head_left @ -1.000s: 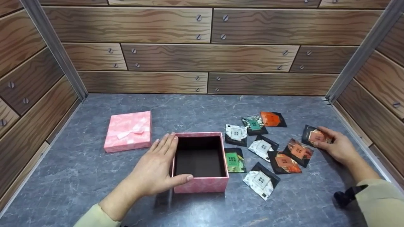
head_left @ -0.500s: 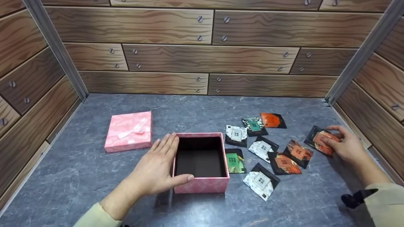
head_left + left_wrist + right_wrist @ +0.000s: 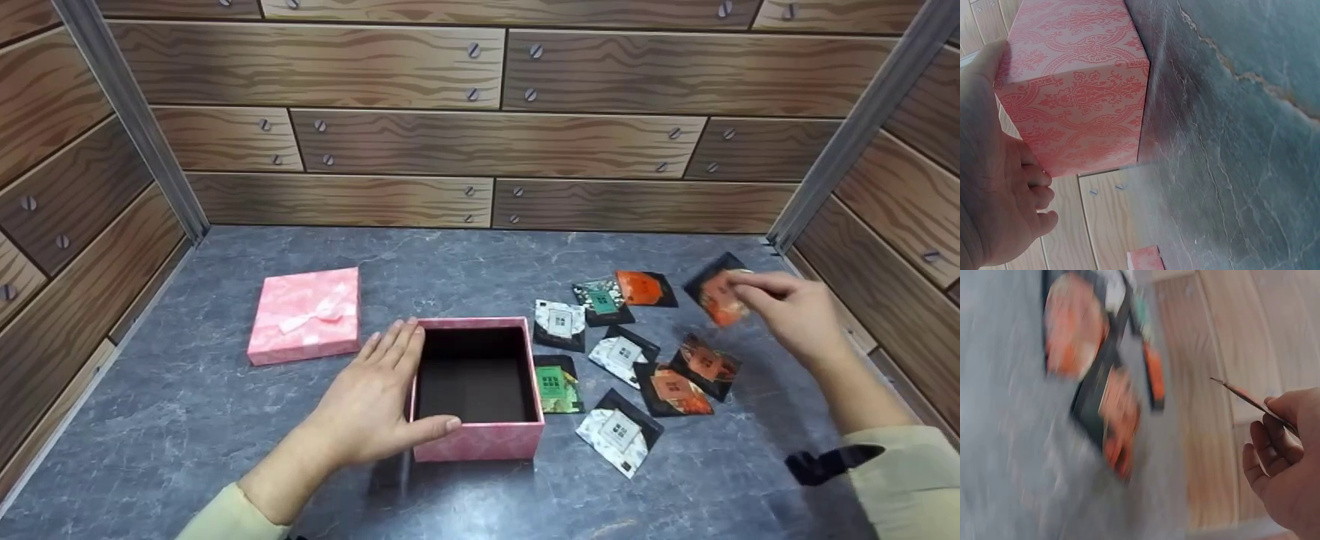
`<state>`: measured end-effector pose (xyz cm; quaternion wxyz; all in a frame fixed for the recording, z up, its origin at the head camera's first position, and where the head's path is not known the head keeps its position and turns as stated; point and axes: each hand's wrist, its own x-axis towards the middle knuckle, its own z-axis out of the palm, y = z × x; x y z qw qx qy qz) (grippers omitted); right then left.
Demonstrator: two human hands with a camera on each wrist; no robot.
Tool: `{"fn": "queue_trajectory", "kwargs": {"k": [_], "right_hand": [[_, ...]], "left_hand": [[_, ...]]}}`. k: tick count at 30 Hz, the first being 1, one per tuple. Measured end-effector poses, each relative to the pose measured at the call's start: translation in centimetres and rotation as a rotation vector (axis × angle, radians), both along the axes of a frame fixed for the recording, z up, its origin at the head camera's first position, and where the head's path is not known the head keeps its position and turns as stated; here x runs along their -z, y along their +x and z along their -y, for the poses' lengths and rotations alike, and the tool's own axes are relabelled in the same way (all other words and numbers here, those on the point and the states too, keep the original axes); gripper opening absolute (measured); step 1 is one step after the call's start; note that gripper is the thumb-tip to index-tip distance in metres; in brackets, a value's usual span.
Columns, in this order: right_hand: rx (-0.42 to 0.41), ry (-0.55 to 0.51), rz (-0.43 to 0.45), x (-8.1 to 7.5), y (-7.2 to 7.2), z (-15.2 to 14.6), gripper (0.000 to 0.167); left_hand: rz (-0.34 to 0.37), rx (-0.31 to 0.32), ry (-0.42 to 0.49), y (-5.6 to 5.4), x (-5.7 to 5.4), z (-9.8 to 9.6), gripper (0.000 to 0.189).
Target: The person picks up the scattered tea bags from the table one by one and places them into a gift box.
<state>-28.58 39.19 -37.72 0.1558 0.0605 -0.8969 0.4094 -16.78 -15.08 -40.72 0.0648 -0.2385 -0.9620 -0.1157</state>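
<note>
My left hand [image 3: 375, 401] rests on the rim of a pink patterned box [image 3: 478, 442], fingers straight along its left side and thumb across the front edge. The box stands without its lid, showing a dark, bare inside. At the right, my right hand [image 3: 806, 319] pinches a black and orange sachet [image 3: 718, 294] between thumb and fingers. In the right wrist view this sachet [image 3: 1249, 400] is seen edge-on, raised above the table. Just below it in the head view lie two overlapping orange-labelled sachets, one farther right [image 3: 709, 364] and one nearer the box [image 3: 673, 388].
Several flat sachets lie right of the box: white ones [image 3: 621, 431], a green one [image 3: 555, 384] against the box wall, a teal one [image 3: 604, 301] and an orange one [image 3: 646, 288]. A pink lid [image 3: 306, 315] with a bow lies left. Wood-patterned walls [image 3: 390, 67] enclose the table.
My right hand has lifted the black and orange sachet off the table, drawing it first right, then up and leftward toward the back. The left hand and box have stayed put.
</note>
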Motion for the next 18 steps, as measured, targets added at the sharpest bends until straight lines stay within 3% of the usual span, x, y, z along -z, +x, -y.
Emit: {"fn": "queue_trajectory", "kwargs": {"k": [3, 11, 18], "right_hand": [[-0.069, -0.048, -0.021, -0.8, 0.0, 2.7, 0.033], [-0.254, -0.113, 0.039, -2.7, 1.5, 9.6, 0.040], [-0.382, -0.130, 0.010, -3.3, 3.0, 14.5, 0.036]], "left_hand": [[-0.002, 0.000, 0.000, 0.0, 0.0, 0.0, 0.124], [-0.007, 0.007, 0.000, 0.0, 0.0, 0.1, 0.124], [-0.003, 0.007, -0.003, 0.0, 0.0, 0.1, 0.125]]}}
